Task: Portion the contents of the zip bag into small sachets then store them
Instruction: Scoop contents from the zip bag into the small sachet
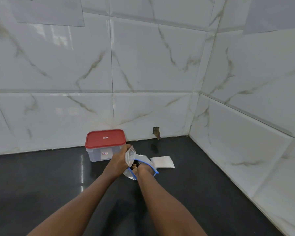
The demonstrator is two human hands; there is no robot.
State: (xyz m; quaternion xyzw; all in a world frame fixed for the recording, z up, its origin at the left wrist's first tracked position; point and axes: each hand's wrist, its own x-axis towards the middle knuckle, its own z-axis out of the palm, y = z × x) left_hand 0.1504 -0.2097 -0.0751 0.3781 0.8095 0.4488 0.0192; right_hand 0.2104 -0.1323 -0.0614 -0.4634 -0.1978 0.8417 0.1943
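Your left forearm (78, 200) and right forearm (163, 201) are bare right up to the wrists, skin only. Your left hand (119, 160), the one nearer the box (104, 145), is bare too. Your right hand (144, 169), farther from the box, is partly hidden and bare where it shows.

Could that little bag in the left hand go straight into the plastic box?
Not yet: the red lid sits on the box, blocking its opening. Otherwise nothing visible lies between the sachet in the left hand and the box.
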